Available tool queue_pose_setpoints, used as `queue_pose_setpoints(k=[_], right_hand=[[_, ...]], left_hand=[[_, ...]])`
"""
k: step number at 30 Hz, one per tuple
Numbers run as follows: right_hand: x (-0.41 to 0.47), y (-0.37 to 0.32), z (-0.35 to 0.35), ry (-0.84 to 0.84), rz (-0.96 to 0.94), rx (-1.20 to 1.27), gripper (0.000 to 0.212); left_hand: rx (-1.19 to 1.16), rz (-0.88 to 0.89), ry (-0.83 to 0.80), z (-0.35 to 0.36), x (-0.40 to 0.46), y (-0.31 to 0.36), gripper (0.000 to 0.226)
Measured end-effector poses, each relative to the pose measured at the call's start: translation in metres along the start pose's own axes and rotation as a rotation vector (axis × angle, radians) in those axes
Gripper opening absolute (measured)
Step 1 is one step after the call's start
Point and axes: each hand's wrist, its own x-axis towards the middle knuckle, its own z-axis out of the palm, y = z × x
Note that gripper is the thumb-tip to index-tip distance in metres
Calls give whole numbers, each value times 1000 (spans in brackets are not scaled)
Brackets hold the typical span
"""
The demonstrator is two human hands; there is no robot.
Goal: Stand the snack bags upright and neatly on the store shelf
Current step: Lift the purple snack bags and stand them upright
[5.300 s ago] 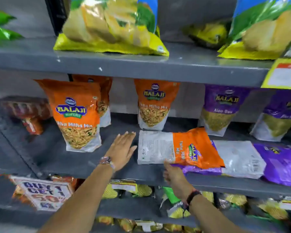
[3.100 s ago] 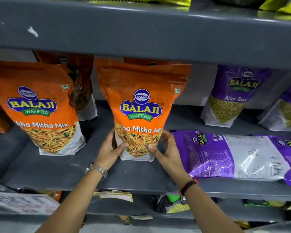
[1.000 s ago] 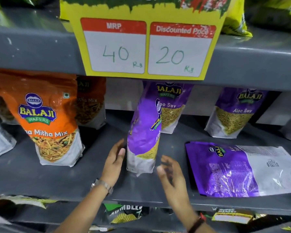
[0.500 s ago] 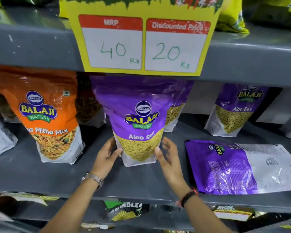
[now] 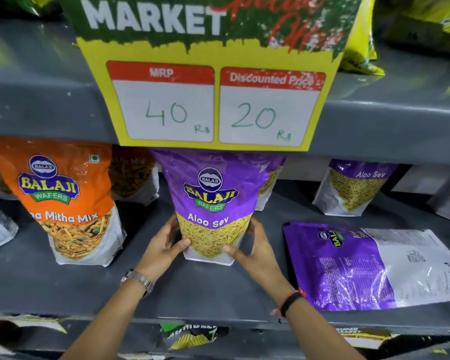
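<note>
our left hand (image 5: pixel 164 249) and right hand (image 5: pixel 255 252) clamped on the upright purple Aloo Sev bag (image 5: pixel 213 203) mid-shelf, orange Mitha Mix bag (image 5: pixel 65 201) standing left, another purple bag (image 5: pixel 369 266) lying flat right, yellow price sign (image 5: pixel 213 100) hanging above

The purple bag (image 5: pixel 213 203) standing on the shelf (image 5: pixel 63 284) is smooth plastic film with a soft sheen. The purple bag lying flat (image 5: pixel 369 266) is glossier, its wrinkled film throwing bright glare. The orange bag (image 5: pixel 63 201) has the same slick plastic finish. The shelf looks like grey painted metal, matt and lightly scuffed. The yellow price sign (image 5: pixel 213 100) is paper or card, matt. A metal watch (image 5: pixel 138 280) shines on one wrist.
</note>
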Motion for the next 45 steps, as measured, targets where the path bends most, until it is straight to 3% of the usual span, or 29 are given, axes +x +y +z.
queue_pose_setpoints(k=[2,4,6,10,12,14,16,20,22,25,27,29,32,35,38,42,45], right_hand=[[1,-5,-8,0,-45,11,68],[3,-10,-22,49,-87,4,66],[8,-14,-45,99,-114,-44,57],[21,-22,-105,7,-179,-257,36],[27,-17,-148,-96,-150,-369,30],[35,-6,-188,-190,-96,-481,27],[41,7,-229,-260,-22,-588,25],[44,33,-291,-413,97,-808,24],[44,43,-310,-486,163,-887,29],[44,49,-319,-565,242,-926,40],[46,50,-319,-585,265,-913,45],[49,50,-320,-622,301,-897,51],[53,52,-323,-647,328,-853,50],[50,57,-327,-588,303,-793,47],[40,61,-333,-435,267,-561,40],[13,53,-328,-165,161,41,25],[-4,56,-313,57,53,169,28]], left_hand=[[15,50,123,4,-6,5,67],[142,158,401,14,-14,17,61],[213,301,578,33,-24,34,60],[376,573,637,79,-37,59,46],[418,597,529,113,-39,66,36],[365,478,294,148,-41,69,24],[266,204,29,185,-41,72,3],[123,-365,-433,245,-42,71,25],[40,-554,-542,270,-47,67,27],[-145,-734,-436,296,-57,57,34],[-304,-811,-254,310,-61,50,38],[-528,-852,-35,325,-63,43,28],[-774,-819,267,344,-61,39,10],[-780,-693,403,349,-56,42,13],[-766,-466,393,339,-41,60,13],[-653,-110,238,315,-12,100,16],[-443,50,128,299,11,127,21]])
